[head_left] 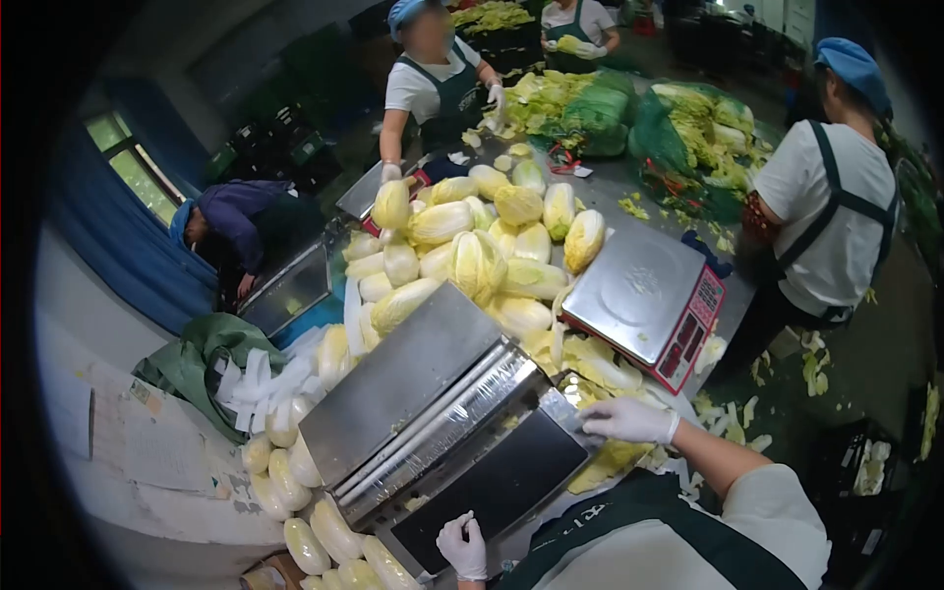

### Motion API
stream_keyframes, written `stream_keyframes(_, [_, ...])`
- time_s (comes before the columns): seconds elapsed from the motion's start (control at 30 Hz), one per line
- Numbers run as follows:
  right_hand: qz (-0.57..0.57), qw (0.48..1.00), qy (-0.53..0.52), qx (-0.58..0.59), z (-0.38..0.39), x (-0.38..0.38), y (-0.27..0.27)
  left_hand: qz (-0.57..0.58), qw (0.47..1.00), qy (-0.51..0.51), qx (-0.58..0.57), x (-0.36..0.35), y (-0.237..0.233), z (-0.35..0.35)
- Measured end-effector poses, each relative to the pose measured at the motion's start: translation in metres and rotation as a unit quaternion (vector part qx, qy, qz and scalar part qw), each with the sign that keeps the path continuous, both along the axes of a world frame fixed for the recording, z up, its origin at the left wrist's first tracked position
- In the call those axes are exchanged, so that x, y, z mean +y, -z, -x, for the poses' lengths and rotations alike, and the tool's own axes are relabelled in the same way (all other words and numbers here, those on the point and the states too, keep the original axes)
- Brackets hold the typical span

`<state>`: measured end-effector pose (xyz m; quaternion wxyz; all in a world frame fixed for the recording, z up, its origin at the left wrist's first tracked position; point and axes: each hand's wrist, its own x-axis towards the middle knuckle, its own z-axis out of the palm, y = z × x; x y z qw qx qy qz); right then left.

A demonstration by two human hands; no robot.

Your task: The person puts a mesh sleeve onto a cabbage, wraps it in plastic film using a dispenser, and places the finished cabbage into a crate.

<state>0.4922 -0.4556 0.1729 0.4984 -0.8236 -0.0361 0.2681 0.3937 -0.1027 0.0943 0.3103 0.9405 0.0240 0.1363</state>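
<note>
My left hand [462, 546], in a white glove, is closed at the lower edge of the wrapping machine's black plate [492, 482]; what it holds, if anything, is too small to name. Also gloved, my right hand [619, 420] reaches to the machine's right end, beside loose yellow leaves [600, 364]. Its fingers point left and look pressed together, and whatever is in them cannot be made out. Clear film lies over the roller part [472, 393] of the machine. Behind the machine is a pile of cabbages [477, 265].
A scale [639, 295] stands right of the pile. Wrapped cabbages [334, 531] lie at the machine's left. Green net bags [595, 113] hold leaves at the back. One co-worker [831, 197] stands right, others at the back, and one bends over a metal box [290, 290] at left.
</note>
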Motion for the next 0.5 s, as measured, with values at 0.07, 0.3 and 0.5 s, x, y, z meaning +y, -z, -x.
stream_keyframes(0.07, [-0.009,0.990,0.002,-0.143,-0.040,-0.009,0.002,-0.021,1.000,0.003,-0.022,-0.009,-0.013,-0.002])
stream_keyframes(0.3, [0.191,0.903,0.046,-0.383,-0.259,-0.022,-0.001,-0.045,0.994,-0.091,-0.028,-0.035,-0.019,0.006])
stream_keyframes(0.5, [0.403,0.656,-0.138,-0.623,-0.420,-0.002,0.056,-0.141,0.969,-0.181,-0.090,-0.051,-0.006,-0.008])
